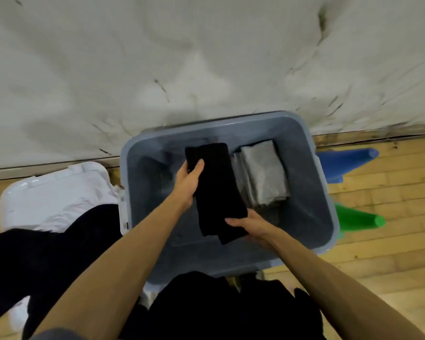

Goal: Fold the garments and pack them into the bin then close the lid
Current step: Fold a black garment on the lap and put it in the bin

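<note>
A folded black garment (pixel 217 190) hangs over the open grey-blue bin (pixel 325 190). My left hand (pixel 188 182) grips its far left edge, thumb on top. My right hand (pixel 249 228) holds its near end from below, thumb across the cloth. A folded grey garment (pixel 264 174) lies inside the bin at the right. The white lid (pixel 47 190) lies on the floor left of the bin, with a white garment (pixel 66 212) and loose black garments (pixel 35 261) on it.
A dirty white wall (pixel 182 57) rises just behind the bin. A blue cone (pixel 346 163) and a green cone (pixel 356 220) lie on the wooden floor (pixel 390 266) to the bin's right. More black cloth (pixel 219 307) lies just in front of me.
</note>
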A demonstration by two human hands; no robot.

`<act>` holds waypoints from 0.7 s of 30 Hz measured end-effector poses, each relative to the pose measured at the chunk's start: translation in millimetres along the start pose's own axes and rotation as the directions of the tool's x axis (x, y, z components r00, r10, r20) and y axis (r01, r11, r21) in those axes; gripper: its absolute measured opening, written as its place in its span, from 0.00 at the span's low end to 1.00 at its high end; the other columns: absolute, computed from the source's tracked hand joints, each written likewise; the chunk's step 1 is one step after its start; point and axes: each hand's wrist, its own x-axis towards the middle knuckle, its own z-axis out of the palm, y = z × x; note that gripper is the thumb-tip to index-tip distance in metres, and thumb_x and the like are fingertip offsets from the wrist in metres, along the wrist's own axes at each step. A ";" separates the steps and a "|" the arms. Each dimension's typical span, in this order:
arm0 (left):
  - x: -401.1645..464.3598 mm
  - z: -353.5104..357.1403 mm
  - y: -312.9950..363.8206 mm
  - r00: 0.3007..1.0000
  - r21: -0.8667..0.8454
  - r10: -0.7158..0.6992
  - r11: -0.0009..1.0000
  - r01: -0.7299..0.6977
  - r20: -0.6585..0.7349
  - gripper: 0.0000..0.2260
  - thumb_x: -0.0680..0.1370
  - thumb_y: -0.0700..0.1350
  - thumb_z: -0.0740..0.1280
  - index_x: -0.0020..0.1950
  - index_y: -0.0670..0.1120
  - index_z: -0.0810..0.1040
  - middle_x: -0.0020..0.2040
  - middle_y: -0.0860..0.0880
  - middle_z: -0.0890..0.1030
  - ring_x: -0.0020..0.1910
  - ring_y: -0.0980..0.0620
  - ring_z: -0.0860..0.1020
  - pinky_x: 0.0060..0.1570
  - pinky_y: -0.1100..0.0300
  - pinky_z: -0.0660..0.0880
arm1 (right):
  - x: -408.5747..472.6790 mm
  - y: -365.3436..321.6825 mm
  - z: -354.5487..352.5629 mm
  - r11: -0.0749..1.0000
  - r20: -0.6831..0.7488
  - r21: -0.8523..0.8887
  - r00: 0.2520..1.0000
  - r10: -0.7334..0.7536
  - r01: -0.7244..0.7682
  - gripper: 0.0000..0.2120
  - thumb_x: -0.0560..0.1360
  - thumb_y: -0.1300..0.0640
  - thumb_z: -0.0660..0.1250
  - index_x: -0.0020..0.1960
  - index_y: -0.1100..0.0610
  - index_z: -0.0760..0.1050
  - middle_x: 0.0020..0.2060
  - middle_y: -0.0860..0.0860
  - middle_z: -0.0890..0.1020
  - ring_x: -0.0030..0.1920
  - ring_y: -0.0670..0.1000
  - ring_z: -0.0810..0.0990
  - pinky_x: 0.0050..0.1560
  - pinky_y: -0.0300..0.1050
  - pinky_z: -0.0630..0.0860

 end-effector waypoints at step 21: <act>178.5 20.0 -140.9 0.967 0.352 0.048 0.935 0.045 -0.251 0.16 0.82 0.42 0.62 0.69 0.40 0.72 0.61 0.47 0.77 0.58 0.52 0.75 0.51 0.69 0.68 | 172.5 83.8 -24.8 0.681 -0.050 0.665 0.892 0.449 -0.305 0.06 0.80 0.59 0.64 0.57 0.56 0.73 0.49 0.53 0.78 0.48 0.52 0.78 0.47 0.48 0.78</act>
